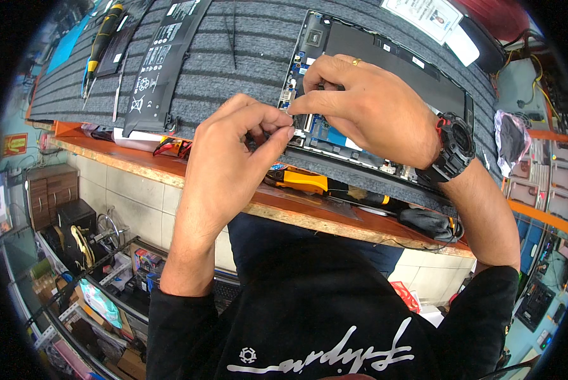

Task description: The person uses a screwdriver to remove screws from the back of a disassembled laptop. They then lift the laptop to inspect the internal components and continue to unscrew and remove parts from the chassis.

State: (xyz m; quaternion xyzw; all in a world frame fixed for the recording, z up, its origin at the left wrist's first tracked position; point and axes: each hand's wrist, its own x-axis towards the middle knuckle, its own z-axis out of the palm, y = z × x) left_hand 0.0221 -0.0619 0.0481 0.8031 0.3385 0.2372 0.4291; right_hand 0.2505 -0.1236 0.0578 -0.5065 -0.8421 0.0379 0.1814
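Observation:
An opened laptop base lies on the grey ribbed mat, its dark inner panel and blue circuit board bare. At its left edge my left hand pinches thumb and forefinger together; whatever is between them is too small to make out. My right hand, wearing a ring and a black watch, reaches over the board from the right. Its forefinger points to the same edge, close to the left fingertips. The other fingers curl under, and anything they hold is hidden.
Left of the laptop lie a long black battery, metal tweezers and a yellow-black screwdriver. A yellow-black tool rests along the wooden bench edge. A printed card sits beyond the laptop.

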